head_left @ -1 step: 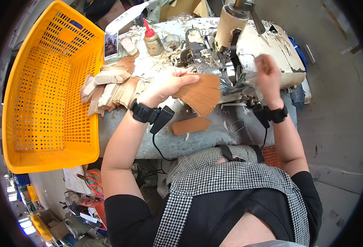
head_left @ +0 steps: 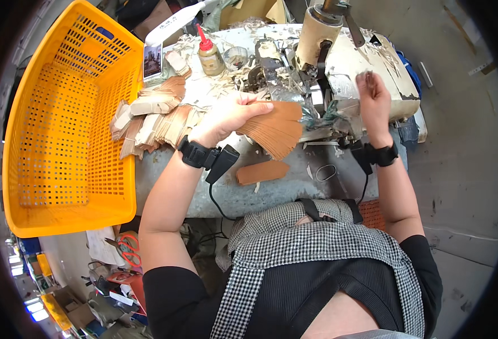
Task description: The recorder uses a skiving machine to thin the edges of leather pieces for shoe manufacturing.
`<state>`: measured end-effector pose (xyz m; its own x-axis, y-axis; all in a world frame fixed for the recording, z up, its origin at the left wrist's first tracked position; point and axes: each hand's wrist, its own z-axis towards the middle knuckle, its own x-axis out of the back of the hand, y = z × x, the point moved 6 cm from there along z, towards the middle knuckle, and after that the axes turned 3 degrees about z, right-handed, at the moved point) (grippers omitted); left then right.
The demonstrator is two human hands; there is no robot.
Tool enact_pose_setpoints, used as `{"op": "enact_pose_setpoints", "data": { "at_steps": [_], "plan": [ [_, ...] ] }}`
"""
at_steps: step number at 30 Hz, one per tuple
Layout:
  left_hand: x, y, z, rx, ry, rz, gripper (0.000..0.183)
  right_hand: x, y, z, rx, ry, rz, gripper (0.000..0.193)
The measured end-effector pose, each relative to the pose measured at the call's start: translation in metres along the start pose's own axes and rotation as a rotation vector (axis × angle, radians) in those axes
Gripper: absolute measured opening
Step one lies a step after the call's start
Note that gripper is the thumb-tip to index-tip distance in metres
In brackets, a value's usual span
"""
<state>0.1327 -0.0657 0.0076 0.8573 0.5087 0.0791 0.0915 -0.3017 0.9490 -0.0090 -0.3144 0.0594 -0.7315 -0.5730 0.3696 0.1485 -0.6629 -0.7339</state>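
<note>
Left hand: the left hand (head_left: 232,117) is over the tabletop (head_left: 187,195), its grip closed, thumb on top, on a fan of brown leather-like pieces (head_left: 280,127); the fingers beneath are hidden by the pieces.
Right hand: the right hand (head_left: 375,101) is raised near the cream-coloured machine (head_left: 317,37), fingers curled; a dark patch shows at the fingertips, but I cannot tell how far the grip is closed or whether it has hold of anything.
Loose piece: a single brown piece (head_left: 263,172) lies flat on the tabletop, nearer the body than the fan.
Writing: dark characters run along a white elongated fixture (head_left: 175,25) at the top; they are small and slanted.
Phone: a phone (head_left: 152,61) stands beside the crate with a lit picture on its screen, too small to make out.
Bottle: a squeeze bottle (head_left: 210,61) with a red nozzle stands among pale scraps (head_left: 223,87).
Bundles: pale-edged bundles (head_left: 161,127) are heaped beside the yellow crate (head_left: 68,223), partly overlapping one another.
Band: a thin pale loop (head_left: 325,172) lies right of the loose piece.
Cut off: the machine's top runs out of view; its lower parts are obscured by scraps and plastic.
Lower left: orange-handled scissors (head_left: 129,248) hang among clutter that is hard to sort out.
</note>
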Motion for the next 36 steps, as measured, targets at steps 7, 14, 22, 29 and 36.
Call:
{"op": "enact_pose_setpoints", "data": {
  "at_steps": [7, 14, 22, 29, 36],
  "plan": [
    [-0.008, -0.005, 0.011, 0.001, -0.039, -0.040, 0.022, -0.035, -0.025, -0.025, -0.051, -0.532, -0.185, 0.023],
    [-0.008, -0.005, 0.009, -0.015, -0.059, -0.055, 0.022, -0.027, -0.034, -0.021, 0.151, -0.327, -0.231, 0.017],
    [-0.007, -0.003, 0.006, 0.014, -0.006, -0.098, 0.025, 0.002, -0.020, -0.006, 0.091, -0.153, -0.134, 0.021],
    [-0.013, 0.008, 0.016, 0.060, 0.074, 0.000, 0.024, -0.024, -0.034, -0.023, 0.288, -0.411, -0.159, 0.036],
    [-0.027, 0.017, 0.016, -0.094, -0.079, -0.114, 0.021, -0.032, -0.024, -0.022, 0.391, -0.470, -0.290, 0.042]
  ]
}}
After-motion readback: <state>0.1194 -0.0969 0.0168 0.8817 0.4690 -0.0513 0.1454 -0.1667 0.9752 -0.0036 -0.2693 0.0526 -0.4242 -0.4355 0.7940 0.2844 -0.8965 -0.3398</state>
